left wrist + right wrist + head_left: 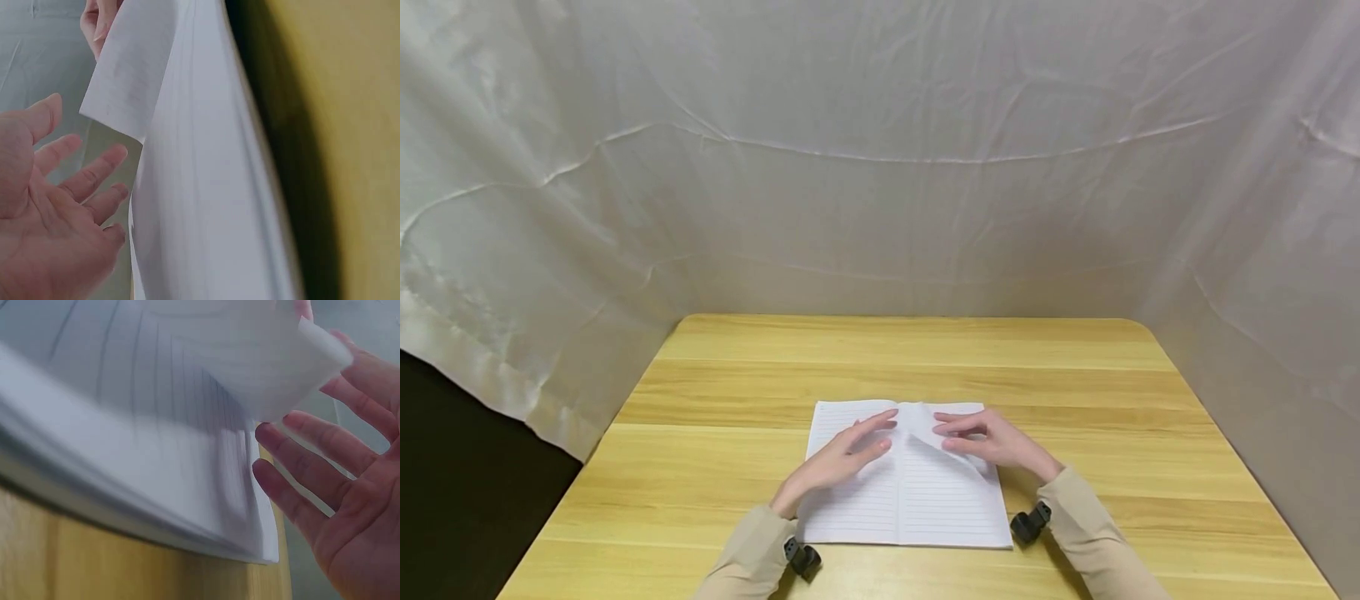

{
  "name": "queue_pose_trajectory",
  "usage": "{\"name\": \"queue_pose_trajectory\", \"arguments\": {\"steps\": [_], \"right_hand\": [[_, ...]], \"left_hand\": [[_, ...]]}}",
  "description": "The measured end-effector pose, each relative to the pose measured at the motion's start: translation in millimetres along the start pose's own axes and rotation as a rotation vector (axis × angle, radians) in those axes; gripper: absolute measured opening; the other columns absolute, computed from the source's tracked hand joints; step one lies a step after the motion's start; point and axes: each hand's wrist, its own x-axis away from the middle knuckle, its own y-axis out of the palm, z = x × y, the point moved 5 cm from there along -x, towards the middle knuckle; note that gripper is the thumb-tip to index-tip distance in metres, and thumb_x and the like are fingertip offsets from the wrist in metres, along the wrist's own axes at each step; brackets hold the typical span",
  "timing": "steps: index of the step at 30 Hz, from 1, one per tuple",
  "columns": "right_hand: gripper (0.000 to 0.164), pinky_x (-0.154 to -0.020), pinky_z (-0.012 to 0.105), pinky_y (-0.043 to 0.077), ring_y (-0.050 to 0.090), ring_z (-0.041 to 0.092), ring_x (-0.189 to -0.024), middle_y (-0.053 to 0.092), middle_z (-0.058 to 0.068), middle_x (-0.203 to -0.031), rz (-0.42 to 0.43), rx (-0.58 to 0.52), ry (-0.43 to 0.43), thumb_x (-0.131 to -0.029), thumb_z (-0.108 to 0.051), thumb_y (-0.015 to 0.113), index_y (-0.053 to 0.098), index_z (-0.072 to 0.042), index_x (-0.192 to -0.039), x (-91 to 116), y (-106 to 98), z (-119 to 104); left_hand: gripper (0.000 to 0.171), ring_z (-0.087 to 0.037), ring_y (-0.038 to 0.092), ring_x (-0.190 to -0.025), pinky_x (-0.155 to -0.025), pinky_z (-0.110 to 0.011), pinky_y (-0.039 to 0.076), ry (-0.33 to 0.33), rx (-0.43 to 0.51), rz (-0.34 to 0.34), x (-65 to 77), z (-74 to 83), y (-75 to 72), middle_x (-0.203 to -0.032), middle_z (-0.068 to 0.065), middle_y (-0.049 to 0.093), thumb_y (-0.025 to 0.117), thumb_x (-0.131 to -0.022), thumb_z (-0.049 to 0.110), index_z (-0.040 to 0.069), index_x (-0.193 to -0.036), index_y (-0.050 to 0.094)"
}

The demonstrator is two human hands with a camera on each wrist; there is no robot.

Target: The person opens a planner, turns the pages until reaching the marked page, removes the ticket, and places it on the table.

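A lined notebook (861,521) lies spread on the table, its spine running away from me. One page (925,429) on its right half is lifted and curls up near the spine. My right hand (992,439) holds that page by its upper part between thumb and fingers, the other fingers spread in the right wrist view. Over the left half hovers my left hand (842,458), its fingers loosely extended toward the spine and nothing held. From the left wrist, its palm (50,231) shows beside the raised sheet (128,69).
The wooden table (700,467) surrounds the notebook on every side. Pale grey cloth (880,217) hangs behind and at both sides of it. A dark area (467,483) shows beyond the cloth at lower left. Each wrist carries a small black camera (1030,523).
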Motion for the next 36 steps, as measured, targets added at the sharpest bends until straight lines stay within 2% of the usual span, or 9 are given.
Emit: {"name": "queue_pose_trajectory", "arguments": {"steps": [6,11,20,25,28,31,33,36], "right_hand": [[0.029,-0.110,0.023,0.045,0.052,0.041,-0.136,0.057,0.019,-0.144,0.005,-0.001,-0.048,-0.097,-0.024,0.068,0.074,-0.010,-0.121,-2.9,3.1,-4.7],[0.028,-0.110,0.023,0.043,0.052,0.042,-0.136,0.058,0.021,-0.143,-0.001,0.009,-0.067,-0.097,-0.023,0.067,0.074,-0.009,-0.120,-5.6,5.4,-7.4],[0.026,-0.109,0.021,0.043,0.055,0.045,-0.132,0.059,0.025,-0.140,0.004,0.012,-0.104,-0.098,-0.018,0.066,0.074,-0.005,-0.118,-7.6,8.5,-6.9],[0.027,-0.107,0.027,0.049,0.058,0.042,-0.129,0.062,0.023,-0.138,0.041,0.014,-0.072,-0.097,-0.019,0.067,0.074,-0.004,-0.119,-5.6,6.5,0.9],[0.029,-0.096,0.025,0.056,0.067,0.035,-0.116,0.067,0.021,-0.131,0.086,0.030,-0.029,-0.097,-0.019,0.068,0.073,-0.002,-0.120,-2.9,2.8,8.1],[0.031,-0.085,0.021,0.055,0.069,0.027,-0.105,0.070,0.019,-0.126,0.127,0.057,0.022,-0.096,-0.020,0.068,0.072,-0.001,-0.120,0.5,-1.8,16.6],[0.031,-0.085,0.026,0.055,0.068,0.029,-0.105,0.071,0.020,-0.125,0.151,0.077,0.035,-0.095,-0.019,0.069,0.072,0.000,-0.120,2.2,-5.0,21.4],[0.032,-0.095,0.041,0.057,0.066,0.038,-0.115,0.070,0.021,-0.126,0.189,0.104,0.048,-0.093,-0.017,0.071,0.071,0.001,-0.120,4.2,-8.9,27.0]], "left_hand": [[0.049,-0.033,0.038,-0.150,-0.127,-0.061,0.013,0.004,-0.004,-0.007,-1.8,2.5,2.1,-0.157,-0.012,0.047,0.048,-0.107,0.026,0.011,-0.154,0.041],[0.046,-0.034,0.036,-0.151,-0.127,-0.060,0.011,-0.003,0.021,-0.018,-3.7,2.8,3.5,-0.157,-0.011,0.046,0.047,-0.108,0.027,0.012,-0.151,0.047],[0.045,-0.040,0.038,-0.148,-0.126,-0.059,0.015,-0.003,-0.008,0.001,-3.1,2.2,3.7,-0.152,-0.020,0.050,0.047,-0.108,0.024,-0.001,-0.145,0.050],[0.047,-0.040,0.038,-0.148,-0.127,-0.058,0.013,-0.020,-0.004,0.013,-2.7,-0.3,3.0,-0.152,-0.024,0.049,0.047,-0.107,0.025,-0.005,-0.144,0.050],[0.048,-0.041,0.037,-0.148,-0.127,-0.058,0.012,-0.042,-0.012,0.033,-1.2,-4.1,1.5,-0.151,-0.025,0.048,0.048,-0.107,0.026,-0.006,-0.143,0.051],[0.049,-0.042,0.035,-0.148,-0.127,-0.058,0.011,-0.078,-0.020,0.062,0.9,-8.1,-1.0,-0.151,-0.027,0.047,0.049,-0.107,0.026,-0.007,-0.142,0.051],[0.050,-0.044,0.034,-0.149,-0.127,-0.058,0.011,-0.101,-0.026,0.087,2.1,-10.1,-2.9,-0.151,-0.029,0.046,0.050,-0.106,0.026,-0.009,-0.142,0.050],[0.053,-0.047,0.032,-0.149,-0.127,-0.060,0.012,-0.140,-0.043,0.126,3.8,-12.9,-5.4,-0.152,-0.032,0.044,0.052,-0.105,0.028,-0.010,-0.142,0.049]]}}
